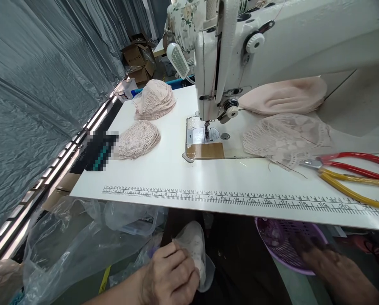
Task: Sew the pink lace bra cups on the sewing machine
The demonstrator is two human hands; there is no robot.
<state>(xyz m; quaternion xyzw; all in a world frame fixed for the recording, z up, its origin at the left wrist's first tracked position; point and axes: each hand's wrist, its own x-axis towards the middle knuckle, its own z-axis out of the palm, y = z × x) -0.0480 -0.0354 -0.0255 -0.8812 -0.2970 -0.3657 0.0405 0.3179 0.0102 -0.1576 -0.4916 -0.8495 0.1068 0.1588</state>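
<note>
Right fingers (pixel 313 255) blurred at basket (pixel 283 250)

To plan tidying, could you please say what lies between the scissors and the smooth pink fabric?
In the head view, a lace piece lies between them.

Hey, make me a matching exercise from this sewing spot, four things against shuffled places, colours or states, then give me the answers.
Things:
1. Scissors
2. Basket
3. Left hand
4. Lace stacks

Descriptions:
A. Curled against a pale piece
B. Pale pink, on the white tabletop
C. Red and yellow handles
D. Purple, lower than the tabletop

Pairs: 1-C, 2-D, 3-A, 4-B
</note>
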